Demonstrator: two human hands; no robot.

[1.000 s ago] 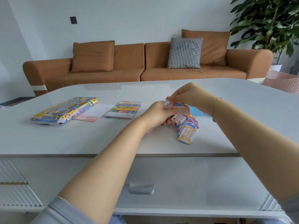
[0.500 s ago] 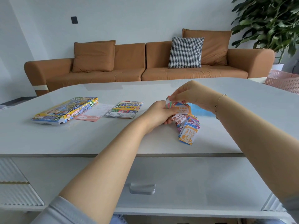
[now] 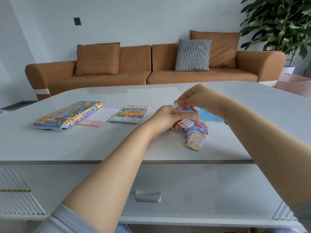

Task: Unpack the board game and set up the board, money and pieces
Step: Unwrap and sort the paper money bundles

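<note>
Sorting paper play money (image 3: 193, 130), spilling in a loose fan on the white table (image 3: 84, 145) just right of centre. Pinching one small note by its top edge with the right hand (image 3: 200, 100), fingers curled; gripping a few notes with the left hand (image 3: 165, 119). Probably handling thin, light, floppy and slippery, so taking by the edges and squaring into stacks. Lying well apart to the left: folded board (image 3: 130, 114), pink sheet (image 3: 96, 118), game box (image 3: 67, 115).
</note>
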